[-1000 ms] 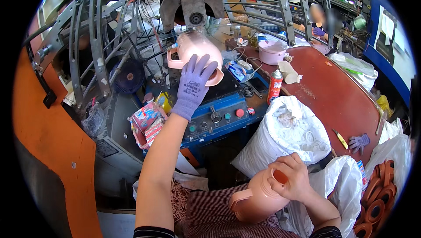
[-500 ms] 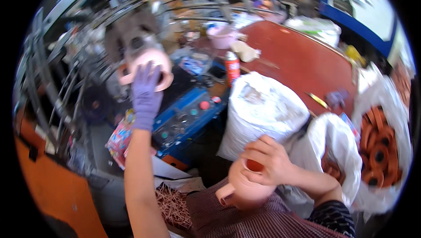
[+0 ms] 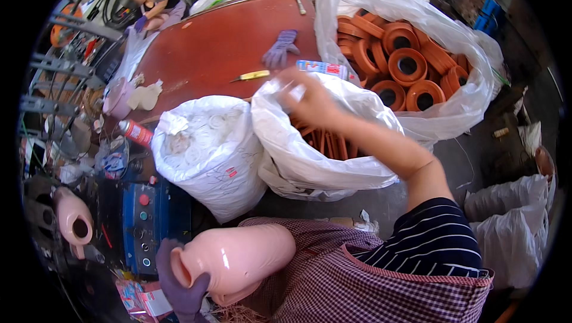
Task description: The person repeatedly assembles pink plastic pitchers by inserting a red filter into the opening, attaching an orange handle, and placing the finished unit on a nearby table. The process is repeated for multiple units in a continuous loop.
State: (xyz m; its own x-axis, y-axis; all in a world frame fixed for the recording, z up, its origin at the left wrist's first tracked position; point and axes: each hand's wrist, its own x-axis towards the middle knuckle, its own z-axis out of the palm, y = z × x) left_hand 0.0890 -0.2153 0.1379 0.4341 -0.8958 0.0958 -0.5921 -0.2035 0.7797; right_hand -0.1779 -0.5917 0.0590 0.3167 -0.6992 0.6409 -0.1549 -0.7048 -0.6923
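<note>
Glossy pink jug (image 3: 247, 257), rounded and wide-mouthed

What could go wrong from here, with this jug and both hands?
The glossy pink jug is on its side over the checked apron, held at one end by the gloved left hand alone, so it might slip. The bare right hand appears near the yellow utility knife on the red table; if the blade is exposed, which I cannot tell, it could cut.
</note>
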